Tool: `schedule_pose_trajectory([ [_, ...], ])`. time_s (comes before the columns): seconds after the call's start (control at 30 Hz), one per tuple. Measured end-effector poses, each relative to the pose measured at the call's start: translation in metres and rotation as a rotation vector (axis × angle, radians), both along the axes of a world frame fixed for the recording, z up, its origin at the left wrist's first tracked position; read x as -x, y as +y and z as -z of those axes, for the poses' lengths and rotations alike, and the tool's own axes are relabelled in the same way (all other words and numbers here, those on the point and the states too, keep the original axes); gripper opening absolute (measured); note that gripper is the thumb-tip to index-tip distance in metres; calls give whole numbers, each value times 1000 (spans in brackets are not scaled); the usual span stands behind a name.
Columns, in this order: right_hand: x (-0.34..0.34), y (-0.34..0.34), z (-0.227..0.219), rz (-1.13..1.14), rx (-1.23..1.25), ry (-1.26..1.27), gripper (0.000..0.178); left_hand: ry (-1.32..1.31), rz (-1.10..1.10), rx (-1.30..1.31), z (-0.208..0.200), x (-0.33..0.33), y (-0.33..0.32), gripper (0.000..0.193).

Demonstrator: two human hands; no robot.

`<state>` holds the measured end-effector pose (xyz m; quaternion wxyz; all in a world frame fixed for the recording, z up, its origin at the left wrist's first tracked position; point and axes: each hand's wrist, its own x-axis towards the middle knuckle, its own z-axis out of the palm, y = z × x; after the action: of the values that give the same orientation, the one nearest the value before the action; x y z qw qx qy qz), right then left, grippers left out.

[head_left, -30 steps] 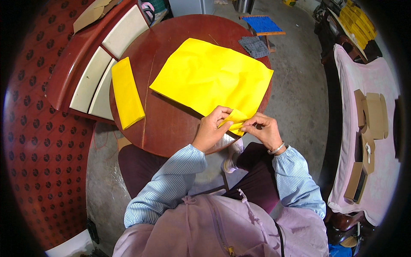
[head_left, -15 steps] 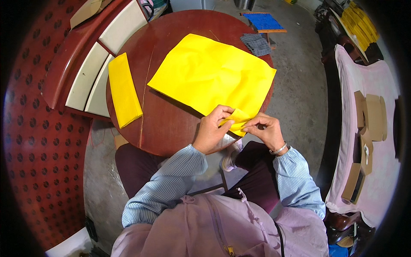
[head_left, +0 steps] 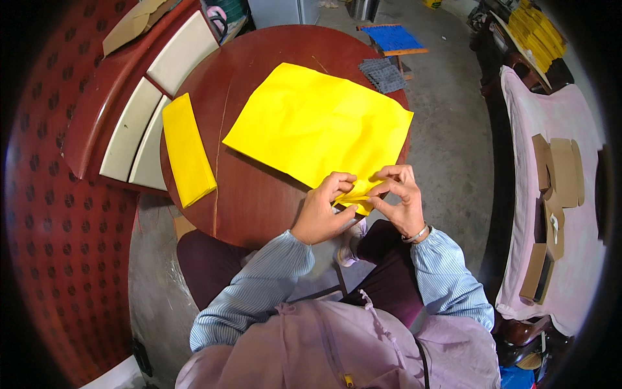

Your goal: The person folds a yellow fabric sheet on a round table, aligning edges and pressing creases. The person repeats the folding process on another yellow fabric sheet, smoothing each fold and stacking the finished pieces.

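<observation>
Gathering the near right corner of a large, bright yellow, roughly rectangular sheet (head_left: 311, 123), of a material that looks like felt, is, as we judge, the step in our hands at this moment. The sheet lies mostly flat on the round, reddish-brown wooden table (head_left: 256, 211), with this corner at the table's near edge, where the material is raised in small folds. Our left hand (head_left: 321, 211) grips the corner between the thumb and the bent fingers. Our right hand (head_left: 403, 202), which has a silver-coloured metal bracelet (head_left: 416, 235) at its wrist, brings its thumb and forefinger close together at the same folds; whether they pinch the material firmly or only touch it, we cannot tell. In our judgement, the next move calls for small fingertip work: the left grip should be steady, while the right fingertips need to find the edge of the layer and press it evenly, so that the folds do not slip apart. To the left, well apart from our hands, lies a long, narrow, folded piece of yellow material (head_left: 188, 152), and we see neither hand touching it
</observation>
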<state>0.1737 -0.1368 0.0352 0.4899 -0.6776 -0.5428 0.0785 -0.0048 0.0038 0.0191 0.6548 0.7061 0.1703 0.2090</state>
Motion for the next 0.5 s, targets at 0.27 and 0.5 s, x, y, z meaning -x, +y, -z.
schedule_pose_trajectory([
  [0.27,8,-7,-5,1,115,-316,32,3,-31,-156,8,-2,-5,48],
  [0.5,21,-4,-7,40,97,-510,38,9,-121,-522,-16,11,20,42],
])
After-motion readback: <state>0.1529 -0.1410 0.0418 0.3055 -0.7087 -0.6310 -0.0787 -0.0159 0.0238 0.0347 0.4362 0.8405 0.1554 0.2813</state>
